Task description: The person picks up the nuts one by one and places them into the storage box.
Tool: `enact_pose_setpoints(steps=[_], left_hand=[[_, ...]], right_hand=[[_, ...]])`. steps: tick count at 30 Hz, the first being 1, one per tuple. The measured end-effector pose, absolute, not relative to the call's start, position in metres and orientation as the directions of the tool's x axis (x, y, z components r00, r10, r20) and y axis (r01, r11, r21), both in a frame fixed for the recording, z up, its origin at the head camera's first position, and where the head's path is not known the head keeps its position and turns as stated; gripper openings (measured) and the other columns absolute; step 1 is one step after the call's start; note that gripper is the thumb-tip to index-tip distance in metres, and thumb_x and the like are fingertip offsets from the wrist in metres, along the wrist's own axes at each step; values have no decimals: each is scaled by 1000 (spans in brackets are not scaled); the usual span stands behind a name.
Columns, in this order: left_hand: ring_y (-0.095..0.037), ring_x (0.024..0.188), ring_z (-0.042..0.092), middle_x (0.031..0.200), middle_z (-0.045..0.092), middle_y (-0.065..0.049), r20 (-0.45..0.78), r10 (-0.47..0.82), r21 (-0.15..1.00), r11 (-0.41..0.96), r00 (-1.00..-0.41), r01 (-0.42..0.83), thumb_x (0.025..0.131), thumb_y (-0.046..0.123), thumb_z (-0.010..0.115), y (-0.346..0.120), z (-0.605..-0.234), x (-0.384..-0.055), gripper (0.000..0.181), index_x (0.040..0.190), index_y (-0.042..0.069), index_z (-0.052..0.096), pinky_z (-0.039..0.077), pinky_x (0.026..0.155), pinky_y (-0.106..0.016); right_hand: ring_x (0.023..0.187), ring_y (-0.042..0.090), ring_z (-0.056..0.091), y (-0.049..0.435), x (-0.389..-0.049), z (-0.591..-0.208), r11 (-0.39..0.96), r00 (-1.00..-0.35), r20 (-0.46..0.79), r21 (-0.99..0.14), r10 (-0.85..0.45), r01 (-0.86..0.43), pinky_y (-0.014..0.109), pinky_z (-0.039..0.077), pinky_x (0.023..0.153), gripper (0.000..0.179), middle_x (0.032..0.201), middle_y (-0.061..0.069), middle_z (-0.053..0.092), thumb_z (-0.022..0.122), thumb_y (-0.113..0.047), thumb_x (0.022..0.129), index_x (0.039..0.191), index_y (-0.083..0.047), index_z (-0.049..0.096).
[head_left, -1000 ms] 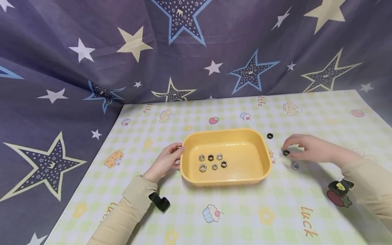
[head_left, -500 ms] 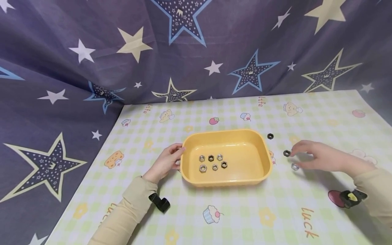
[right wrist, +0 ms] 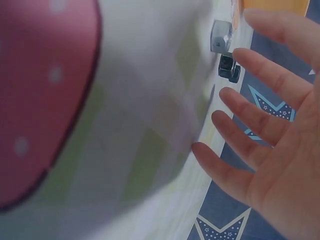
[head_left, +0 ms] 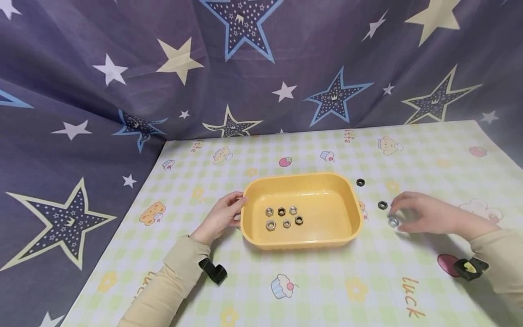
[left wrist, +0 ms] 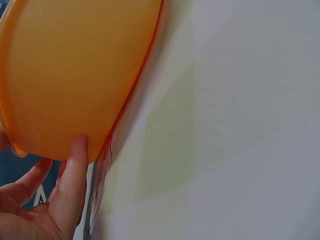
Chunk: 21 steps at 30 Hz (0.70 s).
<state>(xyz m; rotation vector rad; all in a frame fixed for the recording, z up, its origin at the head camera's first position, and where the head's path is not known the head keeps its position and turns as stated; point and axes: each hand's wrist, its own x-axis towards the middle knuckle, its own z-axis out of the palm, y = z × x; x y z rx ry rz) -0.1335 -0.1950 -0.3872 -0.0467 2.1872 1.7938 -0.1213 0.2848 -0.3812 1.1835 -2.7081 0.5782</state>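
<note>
My left hand point(head_left: 220, 215) grips the near-left end of a yellow tray point(head_left: 302, 244). In the left wrist view, one of its fingers lies against the tray's outer wall point(left wrist: 75, 90) and another reaches its edge. My right hand point(head_left: 429, 213) is low over the cloth, right of the tray, its fingers spread. Thumb and forefinger are either side of a silver hex nut point(head_left: 393, 222), right at its edges. The right wrist view shows that nut point(right wrist: 220, 36) by the fingertips, with dark nuts point(right wrist: 226, 65) behind it.
Several silver and dark nuts point(head_left: 281, 211) lie in two rows in the tray's left half. Right of the tray are two black nuts, one near point(head_left: 382, 205) and one farther back point(head_left: 360, 182). A checked cloth point(head_left: 327, 290) covers the table; a star-patterned curtain point(head_left: 261, 86) hangs behind.
My right hand has drawn back from the near black nut, shifting right and slightly toward me to the silver nut. The black nut stays on the cloth. The left hand and tray stay put.
</note>
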Motion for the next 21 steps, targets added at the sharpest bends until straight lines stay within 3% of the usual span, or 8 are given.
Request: enact_pose_setpoints(steps=[7,14,21], left_hand=[[-8,68,53,91,52,-3,-263,170,948,226,-950,-222,99,25,49,-196,-388,-135,38,127,-1,49,56,57,-22],[-8,69,54,93,53,-4,-259,182,950,224,-949,-216,99,25,49,-195,-388,-135,40,129,-2,47,56,57,-22],[-8,66,50,88,50,-2,-256,178,951,223,-950,-215,99,24,49,-195,-388,-134,38,127,-2,48,55,56,-21]], right_hand=[[91,25,59,284,-120,-381,681,-729,183,-267,-659,-682,44,49,81,34,100,3,62,87,-22,59,88,-23,70],[97,35,58,283,-118,-380,711,-769,109,-318,-630,-628,54,46,85,31,104,11,61,86,-22,61,88,-21,70],[97,34,58,279,-118,-379,730,-783,86,-308,-617,-610,54,46,87,28,103,10,61,85,-18,62,86,-20,70]])
